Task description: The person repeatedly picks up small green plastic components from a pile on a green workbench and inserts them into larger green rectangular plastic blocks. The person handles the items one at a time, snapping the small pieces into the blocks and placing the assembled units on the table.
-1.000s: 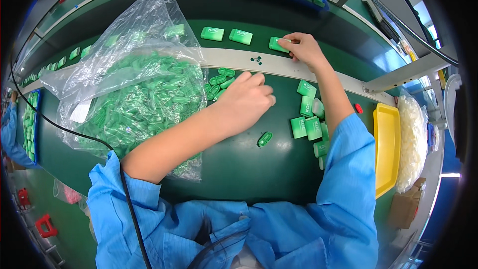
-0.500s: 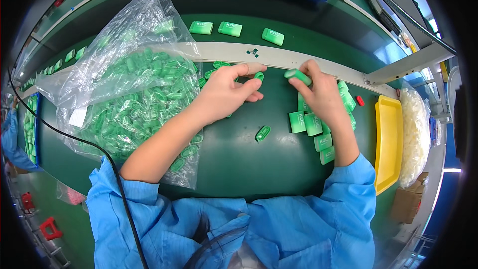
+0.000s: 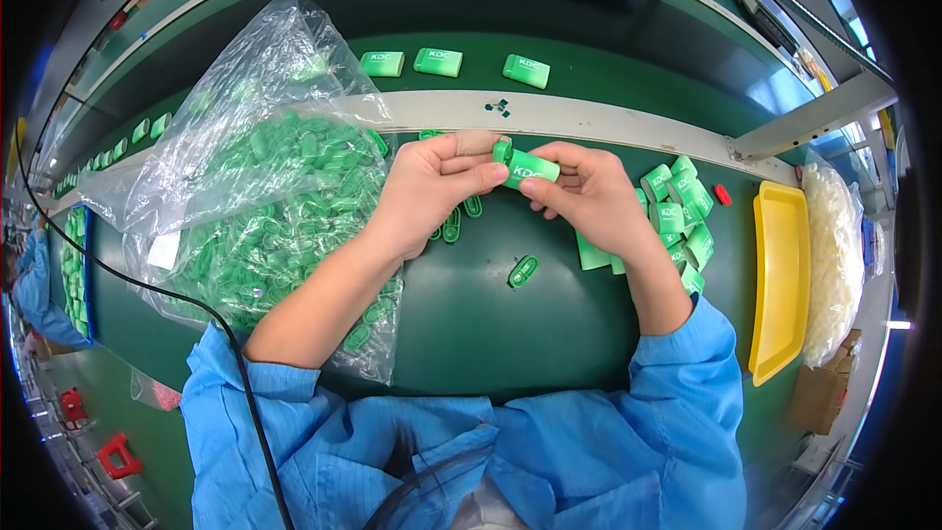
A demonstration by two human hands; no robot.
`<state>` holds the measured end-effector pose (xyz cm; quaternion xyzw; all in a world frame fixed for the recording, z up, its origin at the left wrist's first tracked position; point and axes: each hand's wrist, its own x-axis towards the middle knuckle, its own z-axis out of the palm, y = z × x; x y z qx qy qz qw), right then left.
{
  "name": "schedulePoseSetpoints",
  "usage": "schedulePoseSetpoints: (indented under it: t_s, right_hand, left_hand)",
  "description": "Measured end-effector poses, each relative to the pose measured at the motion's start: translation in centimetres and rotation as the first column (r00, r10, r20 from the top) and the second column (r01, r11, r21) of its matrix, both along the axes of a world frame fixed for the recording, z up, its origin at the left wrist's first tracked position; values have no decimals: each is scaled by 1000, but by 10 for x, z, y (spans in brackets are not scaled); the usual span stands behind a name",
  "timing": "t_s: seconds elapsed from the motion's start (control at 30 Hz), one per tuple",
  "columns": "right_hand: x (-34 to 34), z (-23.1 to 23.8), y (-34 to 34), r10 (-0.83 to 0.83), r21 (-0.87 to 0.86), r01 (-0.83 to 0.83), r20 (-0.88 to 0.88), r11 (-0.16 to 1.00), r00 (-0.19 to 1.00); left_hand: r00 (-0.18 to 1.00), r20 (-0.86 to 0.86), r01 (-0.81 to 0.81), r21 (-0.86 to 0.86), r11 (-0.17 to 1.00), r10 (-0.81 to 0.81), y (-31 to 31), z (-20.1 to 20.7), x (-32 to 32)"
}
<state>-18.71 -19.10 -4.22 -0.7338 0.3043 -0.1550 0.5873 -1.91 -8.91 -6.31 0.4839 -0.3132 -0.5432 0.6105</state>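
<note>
Over the middle of the bench, my two hands meet at one small green part. My right hand (image 3: pixel 594 198) grips a green plastic case (image 3: pixel 533 169), a short flattened shell with pale lettering. Between the fingertips of my left hand (image 3: pixel 432 186) is a small green oval cap (image 3: pixel 502 152), touching the case's left end. A bandage wraps one left finger. Loose oval caps (image 3: pixel 451 226) lie just below my left hand, and a single cap (image 3: pixel 523 271) rests alone nearer to me. Beside my right wrist sits a pile of green cases (image 3: pixel 677 211), partly hidden by my forearm.
A clear plastic bag (image 3: pixel 285 206) full of green caps covers the bench's left side. Several cases (image 3: pixel 439 62) stand on the belt beyond the pale rail (image 3: pixel 589 120). At right are a red piece (image 3: pixel 722 195), a yellow tray (image 3: pixel 780 285) and a bag of whitish parts (image 3: pixel 832 255).
My right hand has moved left with the case, bringing its end against the cap in my left hand. The cases on the belt appear slightly further left as the view shifts.
</note>
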Motion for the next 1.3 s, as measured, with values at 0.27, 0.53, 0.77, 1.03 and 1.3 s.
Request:
schedulePoseSetpoints:
  t_s: [0.27,0.53,0.77,1.03,1.3]
  right_hand:
    - [-7,5,-3,74,-70,-72,27,995,997]
    - [-4,9,7,57,-476,-21,61,879,996]
    - [-5,8,6,10,-439,7,37,899,999]
    - [6,-8,37,-137,-750,209,157,628,978]
    - [22,6,-71,-179,-487,93,-132,868,975]
  left_hand:
    - [927,375,5,-97,995,32,4,0,-2]
    - [812,583,20,-73,997,27,8,7,-3]
    - [599,786,-14,-181,983,153,18,6,-26]
    - [516,822,-73,-236,969,239,23,-10,-41]
    - [410,866,119,-363,924,288,11,5,-21]
